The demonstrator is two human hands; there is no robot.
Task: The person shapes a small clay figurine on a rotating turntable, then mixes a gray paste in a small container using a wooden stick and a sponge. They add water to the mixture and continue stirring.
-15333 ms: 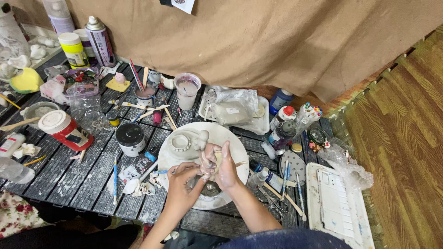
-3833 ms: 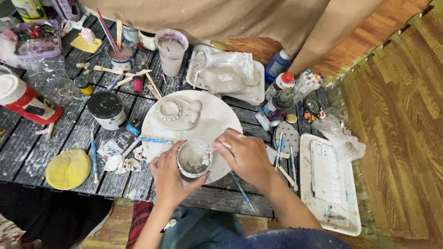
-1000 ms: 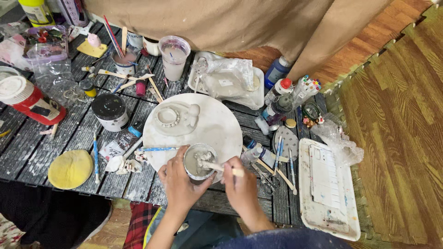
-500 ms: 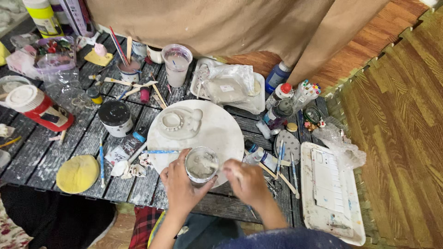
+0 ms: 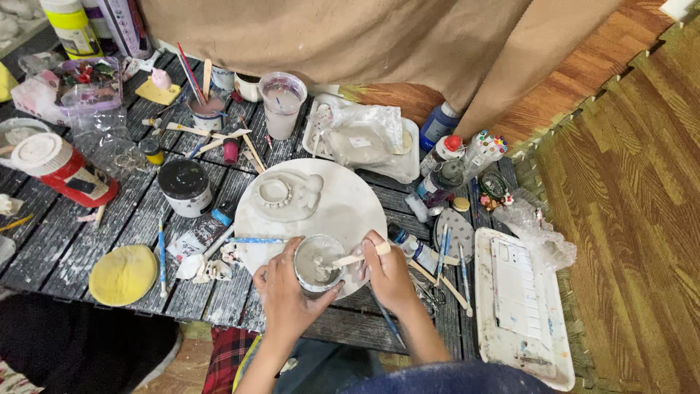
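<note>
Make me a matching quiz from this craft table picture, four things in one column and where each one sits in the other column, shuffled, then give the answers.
Things:
1. small cup
2. yellow sponge
3. white palette tray
4. red can with white lid

Places:
A. far right edge of the table
B. far left, lying on its side
C. held in the left hand, over the round white board
D. near front edge, left of the hands

Pairs: 1-C, 2-D, 3-A, 4-B
</note>
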